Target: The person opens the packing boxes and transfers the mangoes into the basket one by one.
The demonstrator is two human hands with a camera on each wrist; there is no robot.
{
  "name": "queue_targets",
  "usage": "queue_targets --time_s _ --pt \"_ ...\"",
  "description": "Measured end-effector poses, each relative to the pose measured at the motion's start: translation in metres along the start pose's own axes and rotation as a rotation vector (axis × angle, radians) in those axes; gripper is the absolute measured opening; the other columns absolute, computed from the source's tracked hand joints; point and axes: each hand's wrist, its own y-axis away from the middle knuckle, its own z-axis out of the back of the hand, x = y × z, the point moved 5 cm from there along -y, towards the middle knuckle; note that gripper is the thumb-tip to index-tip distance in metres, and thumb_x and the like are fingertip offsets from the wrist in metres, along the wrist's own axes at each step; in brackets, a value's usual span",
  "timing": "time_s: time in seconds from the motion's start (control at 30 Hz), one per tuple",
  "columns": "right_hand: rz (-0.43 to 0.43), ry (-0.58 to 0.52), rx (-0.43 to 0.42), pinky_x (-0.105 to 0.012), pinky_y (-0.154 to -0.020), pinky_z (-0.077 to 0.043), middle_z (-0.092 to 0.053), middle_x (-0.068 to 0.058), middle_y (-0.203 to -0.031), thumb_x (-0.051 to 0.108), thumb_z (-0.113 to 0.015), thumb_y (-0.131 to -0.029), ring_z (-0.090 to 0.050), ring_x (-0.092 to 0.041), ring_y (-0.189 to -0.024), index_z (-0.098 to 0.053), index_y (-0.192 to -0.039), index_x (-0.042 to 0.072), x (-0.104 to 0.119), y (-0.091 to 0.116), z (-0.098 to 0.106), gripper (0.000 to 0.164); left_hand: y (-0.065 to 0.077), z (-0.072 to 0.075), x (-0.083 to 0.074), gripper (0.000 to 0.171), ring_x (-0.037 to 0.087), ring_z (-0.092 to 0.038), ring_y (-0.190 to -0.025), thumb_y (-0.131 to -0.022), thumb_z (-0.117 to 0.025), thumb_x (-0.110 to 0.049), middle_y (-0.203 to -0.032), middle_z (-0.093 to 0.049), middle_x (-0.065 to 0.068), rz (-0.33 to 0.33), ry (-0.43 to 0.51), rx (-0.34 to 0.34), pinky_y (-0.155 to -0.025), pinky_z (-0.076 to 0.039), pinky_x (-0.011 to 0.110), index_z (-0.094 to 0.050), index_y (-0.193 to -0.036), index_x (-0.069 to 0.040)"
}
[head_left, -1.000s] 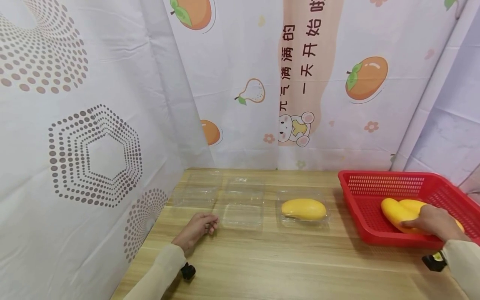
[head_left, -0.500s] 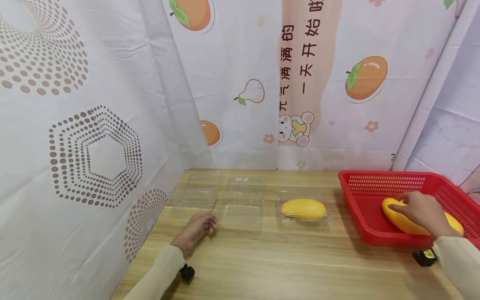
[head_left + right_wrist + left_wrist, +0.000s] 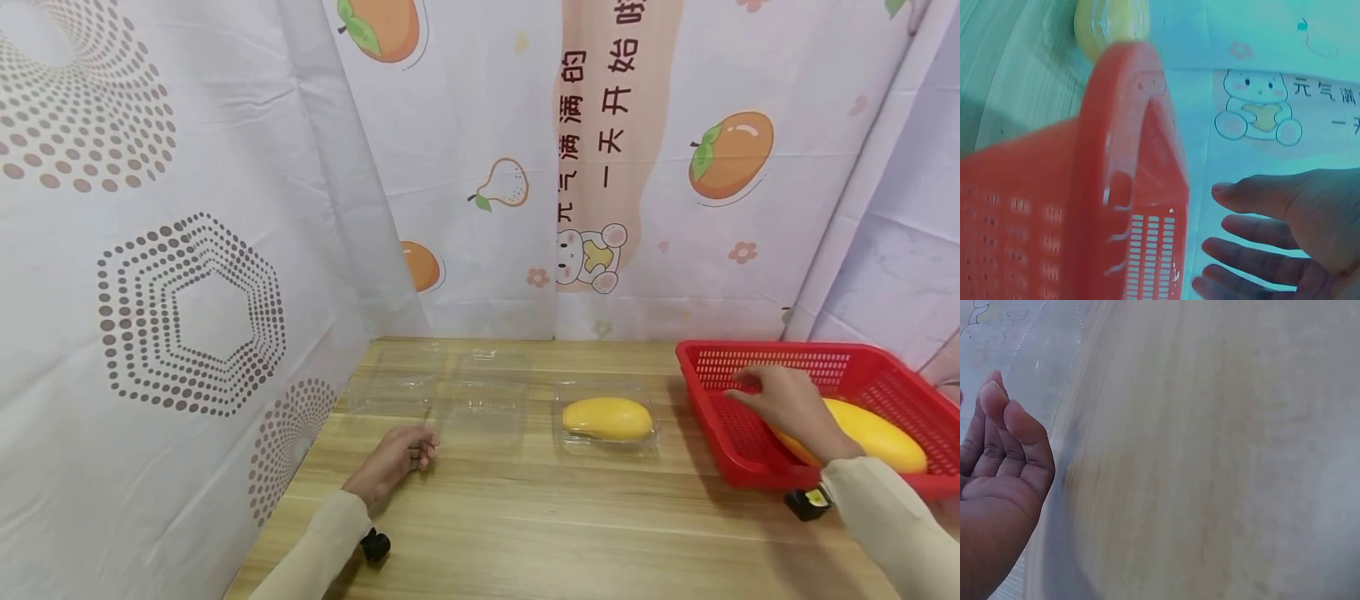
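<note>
In the head view my left hand (image 3: 393, 460) rests on the table at the left, its fingers loosely curled around nothing, just in front of the clear plastic boxes (image 3: 480, 400). My right hand (image 3: 783, 407) is over the left part of the red basket (image 3: 731, 475), with thumb and fingers apart and nothing between them. In the right wrist view these fingers (image 3: 1254, 256) are spread beside the basket wall. Oblong yellow fruit (image 3: 881, 433) lies in the basket, partly behind my right hand and forearm; whether it is one or two pieces I cannot tell.
Another yellow fruit (image 3: 607, 418) lies in a clear plastic box (image 3: 573, 448) between the hands. A further clear box (image 3: 393, 392) stands at the far left. Printed curtains (image 3: 480, 283) hang behind and to the left of the wooden table (image 3: 540, 533).
My right hand has come off the yellow fruit and moved left and upward, to the basket's left part. The left hand stays where it was.
</note>
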Motion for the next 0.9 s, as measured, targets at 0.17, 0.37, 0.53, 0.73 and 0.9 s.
queue_targets --time_s 0.17,0.37,0.53,0.73,0.9 --pt "0.038 -0.010 0.030 -0.061 -0.083 -0.054 -0.072 -0.024 -0.099 0.019 -0.085 -0.085 -0.064 -0.039 -0.090 -0.071 -0.114 -0.011 0.019 -0.008 -0.007 0.044 -0.002 -0.006 0.001 0.033 0.015 -0.058 -0.079 -0.108 -0.051 -0.016 -0.096 -0.065 0.011 0.004 -0.044 0.028 -0.068 -0.051 0.025 -0.062 -0.115 0.014" --pt "0.106 -0.022 0.031 -0.055 -0.078 -0.058 -0.073 -0.016 -0.094 0.021 -0.086 -0.085 -0.066 -0.032 -0.086 -0.073 -0.112 -0.007 0.040 -0.017 -0.014 0.041 -0.006 -0.019 0.002 0.033 0.015 -0.060 -0.081 -0.106 -0.056 -0.018 -0.099 -0.067 0.013 0.001 -0.082 0.069 -0.070 -0.052 0.026 -0.065 -0.114 0.012" --pt "0.137 -0.049 0.053 -0.048 -0.075 -0.058 -0.072 -0.007 -0.090 0.018 -0.085 -0.086 -0.064 -0.026 -0.082 -0.075 -0.106 -0.004 0.055 -0.021 -0.025 0.031 -0.012 -0.033 0.003 0.033 0.014 -0.060 -0.078 -0.105 -0.059 -0.019 -0.093 -0.069 0.011 0.000 -0.102 0.111 -0.069 -0.052 0.026 -0.067 -0.111 0.012" --pt "0.205 -0.056 0.027 -0.042 -0.073 -0.057 -0.073 -0.004 -0.088 0.014 -0.084 -0.086 -0.067 -0.024 -0.081 -0.077 -0.100 -0.001 0.080 -0.023 -0.036 0.022 -0.015 -0.053 0.000 0.033 0.014 -0.059 -0.077 -0.105 -0.061 -0.021 -0.093 -0.068 0.011 0.005 -0.136 0.161 -0.069 -0.051 0.026 -0.068 -0.111 0.010" --pt "0.216 -0.092 0.075 -0.037 -0.070 -0.058 -0.074 -0.003 -0.090 0.017 -0.083 -0.088 -0.066 -0.019 -0.079 -0.078 -0.102 0.002 0.098 -0.025 -0.048 0.021 -0.020 -0.070 0.001 0.031 0.014 -0.058 -0.077 -0.105 -0.061 -0.021 -0.096 -0.068 0.011 0.015 -0.134 0.200 -0.068 -0.051 0.025 -0.068 -0.112 0.009"
